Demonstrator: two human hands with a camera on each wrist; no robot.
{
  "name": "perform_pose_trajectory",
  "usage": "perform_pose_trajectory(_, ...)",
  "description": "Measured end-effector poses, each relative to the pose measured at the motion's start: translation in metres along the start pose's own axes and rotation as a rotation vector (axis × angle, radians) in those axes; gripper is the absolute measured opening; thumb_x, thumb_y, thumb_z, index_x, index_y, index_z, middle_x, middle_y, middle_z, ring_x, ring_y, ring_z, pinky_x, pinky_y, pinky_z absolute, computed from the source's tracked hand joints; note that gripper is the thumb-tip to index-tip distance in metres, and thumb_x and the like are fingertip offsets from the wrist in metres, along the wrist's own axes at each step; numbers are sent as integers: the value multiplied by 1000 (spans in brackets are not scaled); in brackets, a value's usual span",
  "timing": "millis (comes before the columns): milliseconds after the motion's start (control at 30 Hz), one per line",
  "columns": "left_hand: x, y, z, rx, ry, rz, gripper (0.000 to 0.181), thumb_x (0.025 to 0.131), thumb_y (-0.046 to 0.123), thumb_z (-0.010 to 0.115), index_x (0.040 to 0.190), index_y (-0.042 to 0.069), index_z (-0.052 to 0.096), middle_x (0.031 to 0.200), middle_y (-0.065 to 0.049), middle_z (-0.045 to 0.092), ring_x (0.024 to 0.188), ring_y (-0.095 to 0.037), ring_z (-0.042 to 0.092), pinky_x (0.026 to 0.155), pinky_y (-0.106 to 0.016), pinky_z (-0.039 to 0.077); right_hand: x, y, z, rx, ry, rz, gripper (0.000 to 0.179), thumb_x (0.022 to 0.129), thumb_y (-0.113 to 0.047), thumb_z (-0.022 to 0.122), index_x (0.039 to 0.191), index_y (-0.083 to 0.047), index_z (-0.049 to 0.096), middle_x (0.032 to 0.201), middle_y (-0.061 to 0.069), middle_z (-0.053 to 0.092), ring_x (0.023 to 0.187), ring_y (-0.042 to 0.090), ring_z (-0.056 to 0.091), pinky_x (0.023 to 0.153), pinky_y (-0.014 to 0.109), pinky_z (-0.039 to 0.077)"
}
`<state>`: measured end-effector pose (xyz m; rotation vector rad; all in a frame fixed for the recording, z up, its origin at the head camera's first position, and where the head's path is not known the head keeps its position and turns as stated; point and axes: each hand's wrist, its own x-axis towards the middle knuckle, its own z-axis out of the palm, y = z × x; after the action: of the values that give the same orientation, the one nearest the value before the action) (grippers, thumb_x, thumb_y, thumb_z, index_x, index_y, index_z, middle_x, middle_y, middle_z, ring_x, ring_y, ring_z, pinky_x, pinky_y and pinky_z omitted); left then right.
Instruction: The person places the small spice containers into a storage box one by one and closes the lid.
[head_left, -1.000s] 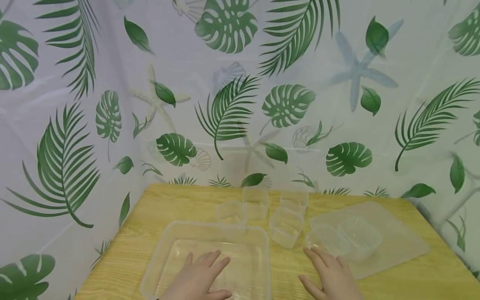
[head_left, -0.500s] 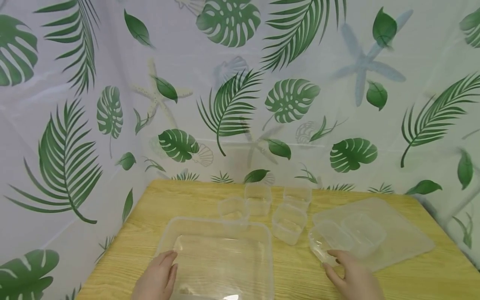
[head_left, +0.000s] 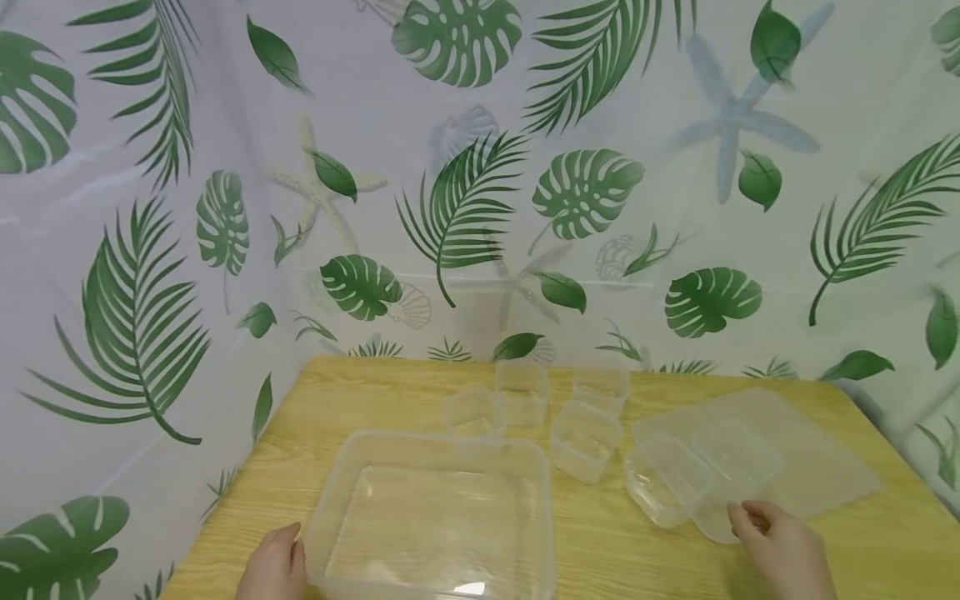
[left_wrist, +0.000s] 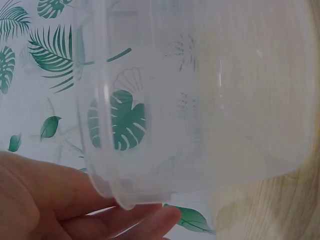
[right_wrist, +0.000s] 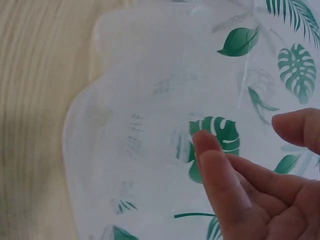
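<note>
- Left hand [head_left: 272, 567], left of the clear tub [head_left: 435, 529]; I can't tell if pinching.
- Right hand [head_left: 783, 550] near the translucent sheet [head_left: 821, 462], thumb and fingers parted.

A large tub [head_left: 431, 518] sits left of a flat panel [head_left: 817, 460] on a table [head_left: 615, 546]. Two small containers [head_left: 671, 475] overlap the panel; four more containers [head_left: 587, 443] cluster toward the back.
</note>
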<state>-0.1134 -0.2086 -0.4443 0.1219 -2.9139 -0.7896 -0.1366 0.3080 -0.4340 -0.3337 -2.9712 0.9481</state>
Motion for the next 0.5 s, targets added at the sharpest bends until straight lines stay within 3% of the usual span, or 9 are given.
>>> perform_pose_trajectory(133,0,-3,5,-33,-2,-19,26,82,-5,49,103,-20,52,95,-33,55,89,-44,54,75,-49,45,3,3,5,85,-46,9,63,93,-40,36,114,19,46,84,15,66,73,25,63,70,42,48)
perform_pose_trajectory(267,-3,-4,8,-75,49,-20,29,83,-5,50,108,-19,50,97,-32,56,89,-42,56,76,-49,45,5,3,14,259,-74,54,67,92,-43,39,114,21,44,86,19,64,71,19,64,64,31,52)
perform_pose_trajectory(367,-4,-4,9,-91,57,-11,30,83,-5,50,110,-19,49,96,-32,57,86,-40,58,74,-48,45,7,3,20,359,-66,85,68,92,-42,38,115,23,42,86,21,62,69,16,63,62,24,51)
perform_pose_trajectory(500,-3,-3,9,-91,22,-20,29,84,-6,49,110,-19,49,96,-32,57,85,-39,58,75,-49,45,15,8,30,392,-26,94,66,92,-39,40,115,23,42,84,20,63,66,13,63,59,21,51)
